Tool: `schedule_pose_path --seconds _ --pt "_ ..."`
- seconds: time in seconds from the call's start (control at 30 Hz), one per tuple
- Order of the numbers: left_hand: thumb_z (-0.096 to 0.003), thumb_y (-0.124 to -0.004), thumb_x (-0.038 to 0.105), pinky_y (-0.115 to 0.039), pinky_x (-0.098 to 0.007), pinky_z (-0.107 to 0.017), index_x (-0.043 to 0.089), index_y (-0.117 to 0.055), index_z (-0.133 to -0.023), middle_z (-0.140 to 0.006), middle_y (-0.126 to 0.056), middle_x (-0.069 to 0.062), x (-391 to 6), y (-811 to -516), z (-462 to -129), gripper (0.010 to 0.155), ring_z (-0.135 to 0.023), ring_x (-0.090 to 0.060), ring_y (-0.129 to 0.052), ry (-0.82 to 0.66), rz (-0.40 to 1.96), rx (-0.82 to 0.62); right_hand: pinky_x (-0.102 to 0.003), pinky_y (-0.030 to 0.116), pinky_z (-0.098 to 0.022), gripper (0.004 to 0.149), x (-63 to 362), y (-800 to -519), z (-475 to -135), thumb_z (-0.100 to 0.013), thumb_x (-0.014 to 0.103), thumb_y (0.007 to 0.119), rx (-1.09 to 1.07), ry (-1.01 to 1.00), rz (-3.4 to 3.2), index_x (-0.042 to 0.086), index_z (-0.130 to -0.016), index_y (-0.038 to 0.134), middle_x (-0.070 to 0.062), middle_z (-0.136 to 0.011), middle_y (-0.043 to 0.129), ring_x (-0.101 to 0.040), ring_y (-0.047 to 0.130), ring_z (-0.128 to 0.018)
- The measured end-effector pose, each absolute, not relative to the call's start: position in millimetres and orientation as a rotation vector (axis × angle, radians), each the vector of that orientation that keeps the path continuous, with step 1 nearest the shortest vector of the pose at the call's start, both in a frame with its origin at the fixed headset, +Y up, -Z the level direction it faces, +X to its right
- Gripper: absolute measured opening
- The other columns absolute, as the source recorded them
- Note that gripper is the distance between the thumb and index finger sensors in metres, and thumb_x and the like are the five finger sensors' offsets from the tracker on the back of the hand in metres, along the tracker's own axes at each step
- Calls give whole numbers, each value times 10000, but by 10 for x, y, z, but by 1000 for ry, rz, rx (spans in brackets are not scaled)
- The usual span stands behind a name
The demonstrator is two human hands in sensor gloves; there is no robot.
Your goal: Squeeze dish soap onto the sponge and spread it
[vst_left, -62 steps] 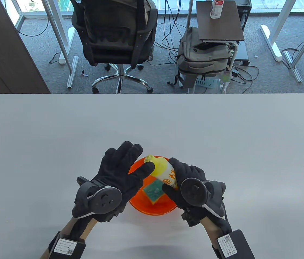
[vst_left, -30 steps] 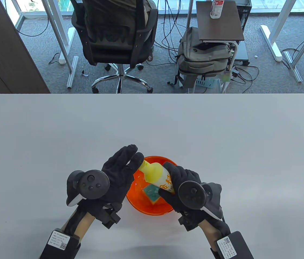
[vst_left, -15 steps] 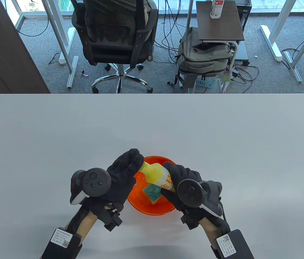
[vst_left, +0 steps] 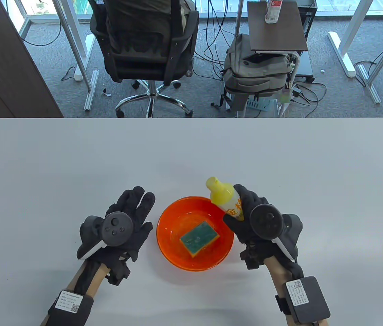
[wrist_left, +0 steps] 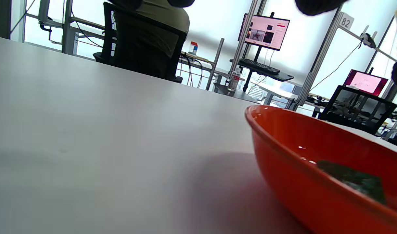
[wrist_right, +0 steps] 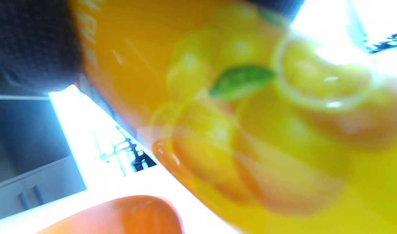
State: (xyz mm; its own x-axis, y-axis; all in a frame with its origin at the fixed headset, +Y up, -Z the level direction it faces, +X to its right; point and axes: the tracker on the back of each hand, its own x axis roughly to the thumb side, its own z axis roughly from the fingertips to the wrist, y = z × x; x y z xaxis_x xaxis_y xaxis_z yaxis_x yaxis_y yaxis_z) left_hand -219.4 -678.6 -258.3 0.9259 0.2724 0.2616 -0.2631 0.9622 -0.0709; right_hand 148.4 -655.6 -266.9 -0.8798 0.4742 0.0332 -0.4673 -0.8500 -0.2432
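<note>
A green and yellow sponge [vst_left: 199, 238] lies in an orange bowl [vst_left: 167, 225] near the table's front edge. My right hand [vst_left: 245, 217] grips a yellow dish soap bottle [vst_left: 224, 199] at the bowl's right rim, its capped top tilted up and back-left. The bottle fills the right wrist view [wrist_right: 250, 130], blurred. My left hand [vst_left: 130, 214] is open, fingers spread, palm down on or just over the table left of the bowl, holding nothing. The left wrist view shows the bowl's rim [wrist_left: 283, 130] and the sponge's green top [wrist_left: 351, 178].
The white table [vst_left: 76, 163] stretches wide behind and to both sides of the bowl. Beyond its far edge stand an office chair [vst_left: 144, 44], a grey backpack [vst_left: 256, 74] and a small side table [vst_left: 276, 30].
My left hand let go of the bottle's cap end and moved left, away from the bowl. My right hand carried the bottle right and raised its top, off the sponge.
</note>
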Motion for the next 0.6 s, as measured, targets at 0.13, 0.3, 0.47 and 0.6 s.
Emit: schedule_pose_path --seconds 0.13,0.3,0.47,0.6 --pt "-457 -670 518 -462 -656 -831 458 -375 -1084 -1229 -296 65 -2305 -6894 -2614 695 -1199 -308 -403 -238 271 -57 -444 806 -632 781 1603 -6620 -2880 -261 565 967 -187 -319 2558 434 -953 631 164 -936 857 -256 936 -805" --pt "-456 -670 521 -462 -653 -832 464 -376 -1081 -1228 -303 72 -2421 -6955 -2611 694 -1198 -304 -404 -201 263 -63 -458 797 -639 775 1691 -6676 -3162 -257 560 978 -333 -274 2401 466 -948 639 185 -968 840 -266 903 -840" --pt "-453 -670 525 -461 -652 -834 498 -393 -1072 -1228 -307 90 -2516 -7004 -2627 679 -1199 -300 -404 -171 255 -73 -537 789 -651 771 1708 -6780 -3391 -253 520 1002 -407 -158 2193 473 -945 666 114 -1058 722 -308 851 -905" --pt "-453 -667 529 -449 -649 -839 503 -396 -1070 -1227 -299 96 -2573 -7033 -2646 674 -1203 -291 -388 -159 249 -73 -512 811 -670 784 1636 -6904 -3518 -270 516 979 -476 -180 2141 472 -957 605 88 -1082 666 -287 840 -932"
